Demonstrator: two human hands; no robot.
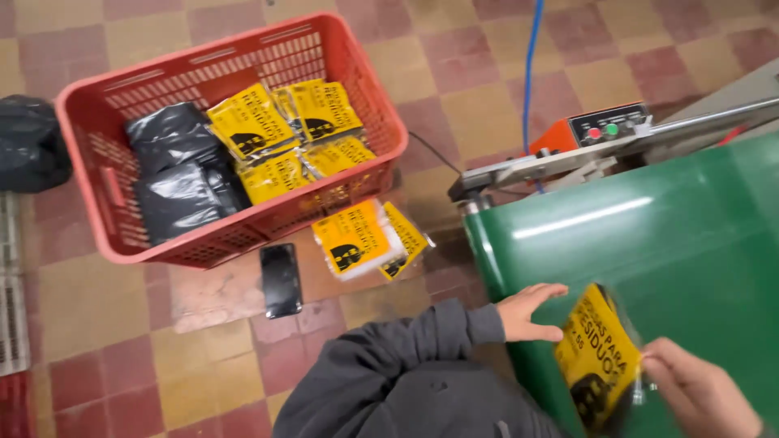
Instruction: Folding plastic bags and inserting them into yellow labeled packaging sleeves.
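Observation:
My right hand pinches the edge of a yellow plastic packet with black print, holding it over a green conveyor belt. My left hand rests flat at the belt's near edge, fingers spread, just left of the packet and not gripping it. A red plastic crate on the tiled floor holds several more yellow packets and black bags. Two yellow packets lie on the floor beside the crate.
A black phone lies on the floor in front of the crate. An orange control box with red and green buttons sits at the belt's far end under a blue cable. A black bag lies at the left.

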